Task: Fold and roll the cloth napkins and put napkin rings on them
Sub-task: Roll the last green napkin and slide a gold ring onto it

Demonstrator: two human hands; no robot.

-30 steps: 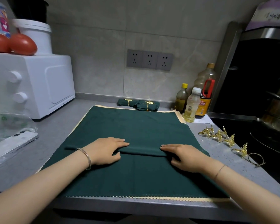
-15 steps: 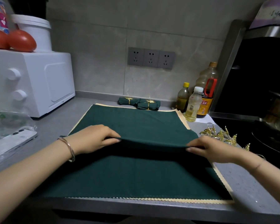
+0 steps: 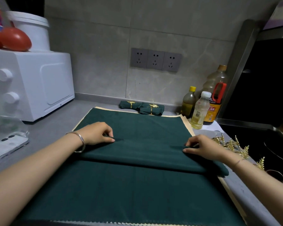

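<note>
A dark green cloth napkin (image 3: 134, 190) with a cream scalloped edge lies spread on the grey counter (image 3: 55, 128). A folded band (image 3: 147, 156) of it runs across the middle. My left hand (image 3: 96, 133) pinches the band's far edge at its left end. My right hand (image 3: 203, 146) pinches the same edge at the right end. Several gold leaf-shaped napkin rings (image 3: 232, 145) lie on the counter right of my right hand. Two rolled green napkins (image 3: 142, 107) with gold rings on them sit at the back by the wall.
A white oven (image 3: 31, 84) with a bucket (image 3: 31, 28) and tomatoes (image 3: 15, 39) on top stands at left. A phone (image 3: 5, 147) and a plastic bag (image 3: 3, 126) lie in front of it. Oil and sauce bottles (image 3: 201, 110) stand back right, beside a dark stove (image 3: 260, 141).
Both hands lifted the folded edge off the cloth and carried it away from me, then laid it down farther up the napkin. The folded band is now wider.
</note>
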